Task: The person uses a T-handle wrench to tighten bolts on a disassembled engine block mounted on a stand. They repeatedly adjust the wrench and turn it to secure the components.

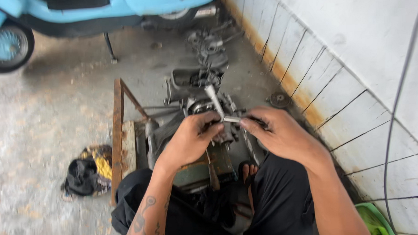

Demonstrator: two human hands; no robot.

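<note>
Left hand: we see our left hand [191, 139] curled, fingers bent round a slim silver metal tool [214, 101] whose shaft slants up and away from the knuckles.
Right hand: our right hand [279, 133] is pinched nearly closed, thumb and forefinger gripping a small flat silver metal piece [232, 119] that bridges the gap between the two hands.
Small piece: it lies roughly level, one end at the right fingertips, the other touching the left fingers; we cannot tell what kind of part it is.
Engine: a grimy grey metal scooter engine block [194, 85] sits on the floor just beyond and beneath the hands.
Stand: a rusty brown angle-iron frame [118, 134] stands to the left of the engine.
Rag: a crumpled black and yellow cloth [88, 172] lies on the concrete floor [42, 114], left of the frame.
Scooter: a pale blue scooter [98, 10] is parked at the far edge.
Wall: a white tiled wall [346, 71] runs along the right.
Tub: a green plastic tub [372, 218] sits by the wall, at our right elbow.
</note>
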